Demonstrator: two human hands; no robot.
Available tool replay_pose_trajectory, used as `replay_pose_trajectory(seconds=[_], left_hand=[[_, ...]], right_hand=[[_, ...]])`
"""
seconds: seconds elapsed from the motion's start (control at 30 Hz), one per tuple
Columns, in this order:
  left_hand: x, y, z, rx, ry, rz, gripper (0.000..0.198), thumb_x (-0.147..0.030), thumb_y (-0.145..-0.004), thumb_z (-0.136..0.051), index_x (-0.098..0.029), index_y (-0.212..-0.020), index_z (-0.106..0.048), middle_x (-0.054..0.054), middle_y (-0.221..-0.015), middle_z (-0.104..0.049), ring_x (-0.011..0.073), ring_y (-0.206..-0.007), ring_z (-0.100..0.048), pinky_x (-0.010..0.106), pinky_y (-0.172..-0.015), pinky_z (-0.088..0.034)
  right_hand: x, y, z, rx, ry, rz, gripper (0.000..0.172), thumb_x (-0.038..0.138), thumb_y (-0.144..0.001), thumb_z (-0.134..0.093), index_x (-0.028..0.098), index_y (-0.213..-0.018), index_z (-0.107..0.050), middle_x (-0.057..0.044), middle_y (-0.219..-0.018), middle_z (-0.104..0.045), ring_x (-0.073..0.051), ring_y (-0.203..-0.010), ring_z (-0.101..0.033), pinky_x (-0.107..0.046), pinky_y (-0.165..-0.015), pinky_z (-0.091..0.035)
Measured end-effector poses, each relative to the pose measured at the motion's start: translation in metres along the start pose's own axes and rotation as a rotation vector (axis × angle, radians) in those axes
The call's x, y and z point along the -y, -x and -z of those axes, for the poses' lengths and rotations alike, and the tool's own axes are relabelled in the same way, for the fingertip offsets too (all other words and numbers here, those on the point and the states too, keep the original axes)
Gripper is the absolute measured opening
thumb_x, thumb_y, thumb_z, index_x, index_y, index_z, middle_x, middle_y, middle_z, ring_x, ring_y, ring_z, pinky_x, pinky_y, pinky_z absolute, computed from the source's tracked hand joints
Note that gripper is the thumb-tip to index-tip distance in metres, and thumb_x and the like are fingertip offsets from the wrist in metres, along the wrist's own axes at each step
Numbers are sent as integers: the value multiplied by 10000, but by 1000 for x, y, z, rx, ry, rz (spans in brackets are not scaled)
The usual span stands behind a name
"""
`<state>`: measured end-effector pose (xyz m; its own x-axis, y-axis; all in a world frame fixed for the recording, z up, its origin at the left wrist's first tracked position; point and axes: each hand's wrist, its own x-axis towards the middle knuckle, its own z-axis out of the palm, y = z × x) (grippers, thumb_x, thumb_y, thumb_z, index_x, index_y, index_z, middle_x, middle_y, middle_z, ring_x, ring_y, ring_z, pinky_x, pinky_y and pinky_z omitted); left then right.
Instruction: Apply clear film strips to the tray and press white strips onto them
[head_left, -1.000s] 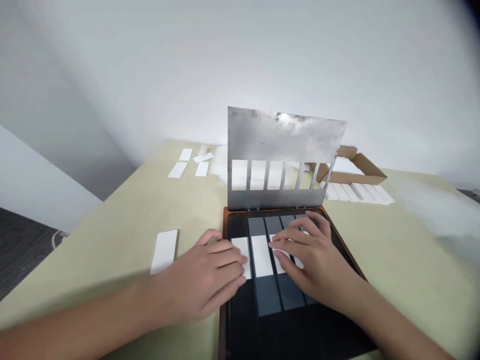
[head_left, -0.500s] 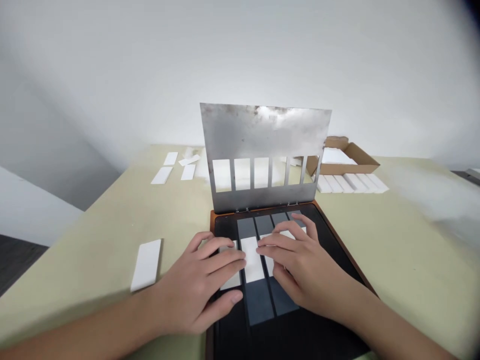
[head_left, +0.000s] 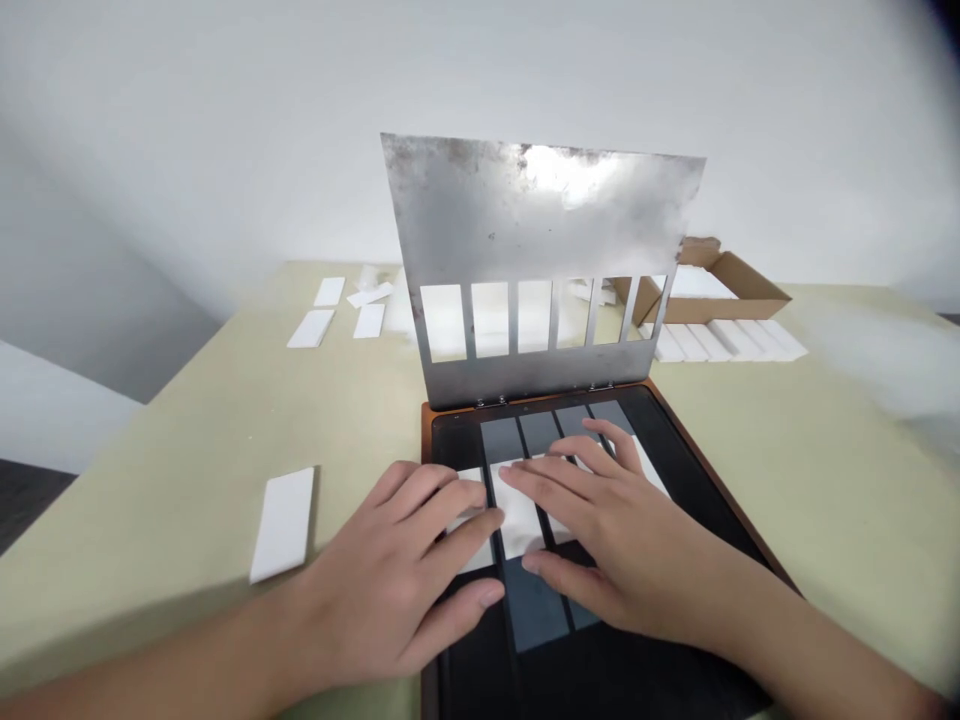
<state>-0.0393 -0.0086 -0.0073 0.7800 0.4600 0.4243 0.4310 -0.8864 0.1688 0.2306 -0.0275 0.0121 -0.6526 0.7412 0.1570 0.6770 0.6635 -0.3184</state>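
My left hand rests over the left side of a black board, its fingers spread across a white card that it partly covers. My right hand lies with fingers apart over a row of white cards. Its fingertips touch the top of one white card, and its thumb is near that card's lower edge. Dark grey slots show above and below the cards. From the board's back edge a hinged metal plate with several rectangular windows stands raised.
A thick white block lies on the pale table left of the board. Several white pieces lie at the back left. An open cardboard box with white pieces stands at the back right, a row of white blocks before it.
The view has shifted closer to the board. My right thumb has come out to the left, near the white card's lower edge, and my right fingertips now lie over its top.
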Motion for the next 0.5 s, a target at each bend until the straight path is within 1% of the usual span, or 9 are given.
replay_pose_trajectory(seconds=[0.07, 0.13, 0.2, 0.27, 0.37, 0.43, 0.5], left_hand=[[1, 1, 1, 4, -1, -10, 306, -307, -1002, -555, -139, -1225, -679, 140, -1109, -636, 297, -989, -545, 437, -851, -394], [1, 2, 2, -9, 33, -46, 285, -315, -1013, -535, -136, -1183, -676, 142, -1098, -617, 287, -953, -533, 438, -821, -395], [1, 3, 3, -25, 85, -124, 283, -322, -1030, -509, -132, -1155, -677, 138, -1056, -623, 281, -918, -529, 442, -796, -396], [-1, 5, 4, -18, 123, -236, 332, -352, -1056, -479, -123, -1174, -689, 121, -976, -638, 272, -873, -537, 436, -759, -398], [-5, 4, 4, 37, 136, -369, 432, -431, -1086, -454, -112, -1239, -702, 83, -868, -647, 241, -781, -552, 413, -683, -402], [-8, 2, 5, 88, 123, -389, 457, -484, -1076, -495, -117, -1248, -706, 67, -838, -653, 224, -743, -560, 403, -656, -417], [-10, 1, 7, 130, 117, -376, 459, -519, -1049, -561, -129, -1240, -709, 60, -825, -658, 214, -728, -567, 395, -645, -433]], right_hand=[[-2, -1, 0, -8, 12, 1, 530, 442, -1065, -581, 236, -1545, -492, -36, -1399, -686, -266, -1284, -525, -548, -1252, -141], [-3, -2, 1, -26, 26, 5, 527, 435, -1057, -597, 228, -1533, -509, -42, -1359, -707, -271, -1256, -538, -553, -1246, -156], [-3, -3, 1, -40, 42, 13, 527, 429, -1050, -610, 213, -1522, -524, -54, -1315, -728, -276, -1227, -550, -563, -1243, -171], [-4, -5, 1, -55, 66, 30, 535, 427, -1044, -621, 192, -1516, -533, -71, -1274, -744, -285, -1212, -559, -578, -1244, -186], [-4, -6, 1, -59, 112, 82, 521, 412, -1043, -624, 158, -1493, -552, -97, -1263, -750, -290, -1192, -577, -592, -1232, -240], [-5, -8, 1, -52, 152, 122, 497, 394, -1047, -618, 143, -1473, -566, -119, -1289, -744, -290, -1170, -591, -595, -1209, -296], [-5, -8, 1, -49, 191, 157, 474, 378, -1051, -606, 133, -1456, -577, -136, -1320, -732, -291, -1151, -598, -598, -1191, -334]])
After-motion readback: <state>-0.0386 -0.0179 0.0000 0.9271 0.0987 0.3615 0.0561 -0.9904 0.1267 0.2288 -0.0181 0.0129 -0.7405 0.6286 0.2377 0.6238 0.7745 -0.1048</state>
